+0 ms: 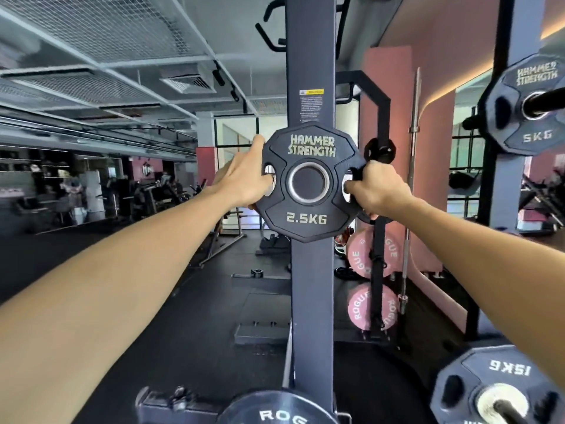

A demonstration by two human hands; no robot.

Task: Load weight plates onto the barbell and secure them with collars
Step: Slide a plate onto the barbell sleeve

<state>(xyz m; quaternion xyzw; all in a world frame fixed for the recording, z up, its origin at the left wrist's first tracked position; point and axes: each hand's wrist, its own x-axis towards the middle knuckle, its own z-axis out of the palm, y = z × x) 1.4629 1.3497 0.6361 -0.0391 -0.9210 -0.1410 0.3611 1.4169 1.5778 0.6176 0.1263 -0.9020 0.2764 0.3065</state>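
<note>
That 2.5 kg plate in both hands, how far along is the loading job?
Early to midway, it seems. A 5KG plate already sits on a bar at upper right. In hand: the left hand and right hand hold the 2.5KG plate before the rack upright. Left: sliding it on and fitting collars; none shows.

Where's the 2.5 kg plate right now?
The 2.5 kg plate is centre of the head view, against the rack post, gripped by the left hand and right hand.
</note>
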